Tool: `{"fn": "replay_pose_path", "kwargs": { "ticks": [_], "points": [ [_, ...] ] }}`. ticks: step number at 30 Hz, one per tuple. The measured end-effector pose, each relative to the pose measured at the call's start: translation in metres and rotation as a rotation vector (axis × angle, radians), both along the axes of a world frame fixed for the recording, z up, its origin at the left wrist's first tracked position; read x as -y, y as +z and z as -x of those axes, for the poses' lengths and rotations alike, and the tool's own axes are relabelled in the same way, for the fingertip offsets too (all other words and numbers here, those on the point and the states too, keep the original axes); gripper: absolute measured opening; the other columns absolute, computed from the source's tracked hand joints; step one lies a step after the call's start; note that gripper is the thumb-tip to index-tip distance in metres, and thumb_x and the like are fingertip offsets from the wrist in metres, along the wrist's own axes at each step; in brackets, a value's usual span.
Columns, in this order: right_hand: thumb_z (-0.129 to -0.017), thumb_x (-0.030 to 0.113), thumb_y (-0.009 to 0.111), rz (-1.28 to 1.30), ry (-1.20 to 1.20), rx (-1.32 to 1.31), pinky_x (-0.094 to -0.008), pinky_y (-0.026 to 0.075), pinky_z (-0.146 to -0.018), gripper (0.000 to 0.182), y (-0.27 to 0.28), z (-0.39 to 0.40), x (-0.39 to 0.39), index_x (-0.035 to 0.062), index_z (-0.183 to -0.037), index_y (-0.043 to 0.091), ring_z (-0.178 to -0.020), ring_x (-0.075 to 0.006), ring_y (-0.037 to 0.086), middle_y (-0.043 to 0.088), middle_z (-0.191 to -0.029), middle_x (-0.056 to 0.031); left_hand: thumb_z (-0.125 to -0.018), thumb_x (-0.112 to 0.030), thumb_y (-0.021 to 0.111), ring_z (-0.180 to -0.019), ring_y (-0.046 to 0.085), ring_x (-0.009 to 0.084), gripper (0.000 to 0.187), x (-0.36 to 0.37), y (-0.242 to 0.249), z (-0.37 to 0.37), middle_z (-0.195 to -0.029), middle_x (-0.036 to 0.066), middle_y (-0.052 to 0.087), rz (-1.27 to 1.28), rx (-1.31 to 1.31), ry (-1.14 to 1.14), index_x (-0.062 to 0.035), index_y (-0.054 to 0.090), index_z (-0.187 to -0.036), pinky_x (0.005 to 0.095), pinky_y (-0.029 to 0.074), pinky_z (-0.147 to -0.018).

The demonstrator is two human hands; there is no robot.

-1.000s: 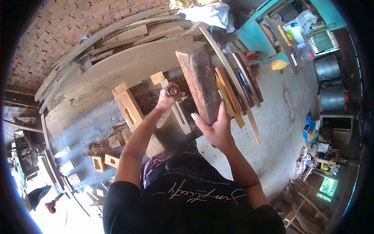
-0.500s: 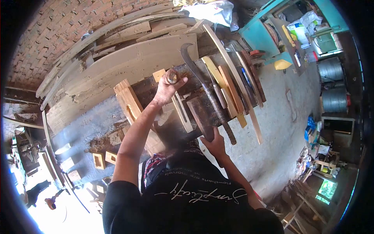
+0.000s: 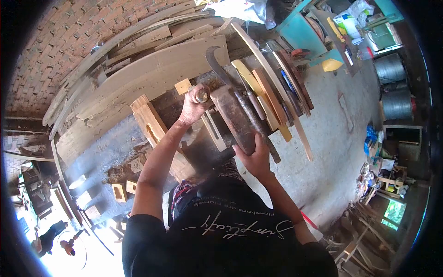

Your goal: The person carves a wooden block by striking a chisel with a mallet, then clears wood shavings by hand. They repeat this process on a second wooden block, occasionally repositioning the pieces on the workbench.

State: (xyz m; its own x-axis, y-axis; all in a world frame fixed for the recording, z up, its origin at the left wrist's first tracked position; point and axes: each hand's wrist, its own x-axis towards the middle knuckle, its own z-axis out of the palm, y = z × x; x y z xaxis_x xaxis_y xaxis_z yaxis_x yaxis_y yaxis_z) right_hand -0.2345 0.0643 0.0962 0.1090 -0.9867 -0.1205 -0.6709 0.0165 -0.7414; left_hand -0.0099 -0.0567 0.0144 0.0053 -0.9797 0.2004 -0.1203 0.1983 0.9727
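Observation:
My left hand (image 3: 194, 107) is closed around a tool with a round handle (image 3: 201, 95), whose end faces up at me; the tool's lower part is hidden beneath the fist. In my right hand (image 3: 256, 159) is the lower end of a thick, dark brown wooden block (image 3: 234, 119), raised over the bench with its far end right beside my left fist. A pale timber with a mortise (image 3: 148, 115) lies left of my left hand, partly behind the forearm. Between the hands rests a slotted strip of wood (image 3: 214, 133). Partly covered by the block is a hooked blade (image 3: 214, 60) with a long handle.
Wooden strips (image 3: 267, 92) and tools lie along the bench's right side. Long boards (image 3: 152, 69) are stacked against the brick wall (image 3: 60, 46). Small blocks with holes (image 3: 119, 192) sit at the left. Metal drums (image 3: 396, 108) stand on the floor at right.
My right hand has lifted the dark wooden block up and toward my left fist, so it now overlaps the hooked blade's handle. My left hand keeps its grip on the round handle.

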Motion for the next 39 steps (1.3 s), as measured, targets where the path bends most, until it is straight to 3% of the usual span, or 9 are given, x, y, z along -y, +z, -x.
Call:
{"fn": "replay_pose_path", "kwargs": {
  "ticks": [5,6,11,14,19,22,29,35,39],
  "points": [
    [-0.079,0.019,0.074,0.558,0.076,0.223,-0.0429,0.052,-0.079,0.056,0.037,-0.025,0.012,-0.0028,-0.123,0.047,-0.092,-0.0382,0.066,0.062,-0.106,-0.0237,-0.076,-0.006,0.075,-0.078,0.061,0.0122,0.023,0.001,-0.029,0.001,-0.084,0.004,0.066,-0.122,0.093,0.019,-0.0059,0.058,-0.092,0.0301,0.052,-0.075],
    [-0.079,0.018,0.073,0.581,0.086,0.257,-0.0432,0.052,-0.081,0.057,0.028,-0.026,0.014,-0.0037,-0.124,0.045,-0.094,-0.0386,0.065,0.061,-0.109,-0.0242,-0.077,-0.005,0.074,-0.08,0.061,0.0112,0.023,-0.004,-0.031,0.001,-0.086,0.003,0.066,-0.175,-0.421,-0.039,-0.0054,0.059,-0.094,0.0302,0.052,-0.076],
    [-0.079,0.025,0.072,0.216,0.243,-0.264,-0.0447,0.052,-0.079,0.06,0.011,-0.019,0.042,-0.0055,-0.123,0.046,-0.094,-0.041,0.063,0.061,-0.107,-0.0257,-0.08,0.001,0.069,-0.085,0.063,0.0117,0.025,0.001,-0.041,-0.004,-0.095,0.003,0.067,0.259,0.198,-0.092,-0.0053,0.062,-0.103,0.032,0.054,-0.079],
    [-0.08,0.028,0.075,0.402,0.172,-0.085,-0.0405,0.052,-0.078,0.059,0.057,-0.027,0.051,-0.0028,-0.122,0.049,-0.093,-0.0377,0.065,0.064,-0.099,-0.024,-0.084,0.003,0.066,-0.085,0.062,0.01,0.022,-0.005,-0.019,0.008,-0.094,0.001,0.066,-0.125,-0.379,-0.12,-0.0053,0.062,-0.104,0.0294,0.053,-0.079],
    [-0.079,0.02,0.076,0.545,0.123,0.23,-0.0396,0.051,-0.077,0.051,0.068,-0.043,0.054,-0.002,-0.115,0.049,-0.09,-0.0389,0.063,0.061,-0.099,-0.0229,-0.083,0.002,0.069,-0.093,0.059,0.0093,0.026,0.005,-0.059,0.005,-0.099,0.0,0.065,-0.105,-0.198,-0.063,-0.0062,0.061,-0.106,0.0262,0.049,-0.084],
    [-0.079,0.022,0.075,0.413,0.224,-0.125,-0.0429,0.05,-0.077,0.05,0.017,-0.023,0.058,-0.0037,-0.112,0.049,-0.087,-0.04,0.063,0.062,-0.093,-0.0233,-0.083,0.001,0.07,-0.09,0.058,0.0093,0.025,0.0,-0.041,0.006,-0.098,-0.001,0.063,-0.134,-0.317,-0.037,-0.0064,0.06,-0.105,0.0265,0.049,-0.084],
    [-0.079,0.022,0.076,0.6,0.126,0.163,-0.0402,0.05,-0.069,0.044,0.102,-0.049,0.061,0.0,-0.106,0.05,-0.079,-0.0333,0.065,0.063,-0.087,-0.0188,-0.082,-0.011,0.076,-0.073,0.049,0.0075,0.022,0.01,-0.056,0.002,-0.078,-0.005,0.054,-0.12,-0.24,0.009,-0.0065,0.055,-0.084,0.0256,0.046,-0.07],
    [-0.079,0.024,0.074,0.261,0.295,-0.287,-0.0433,0.054,-0.083,0.066,0.043,-0.022,0.063,-0.0049,-0.13,0.043,-0.098,-0.0388,0.065,0.062,-0.112,-0.026,-0.082,0.005,0.069,-0.088,0.065,0.0095,0.024,0.011,-0.034,-0.005,-0.095,0.0,0.071,-0.186,-0.436,-0.098,-0.0081,0.068,-0.102,0.0272,0.053,-0.079],
    [-0.079,0.024,0.074,0.371,0.233,-0.051,-0.0412,0.054,-0.077,0.055,0.1,-0.039,0.068,-0.0055,-0.119,0.049,-0.089,-0.0364,0.067,0.064,-0.101,-0.0236,-0.082,-0.001,0.073,-0.069,0.053,0.0041,0.016,0.005,-0.055,0.006,-0.076,-0.007,0.06,-0.162,-0.431,0.027,-0.0093,0.06,-0.079,0.0224,0.047,-0.066]
  ]
}}
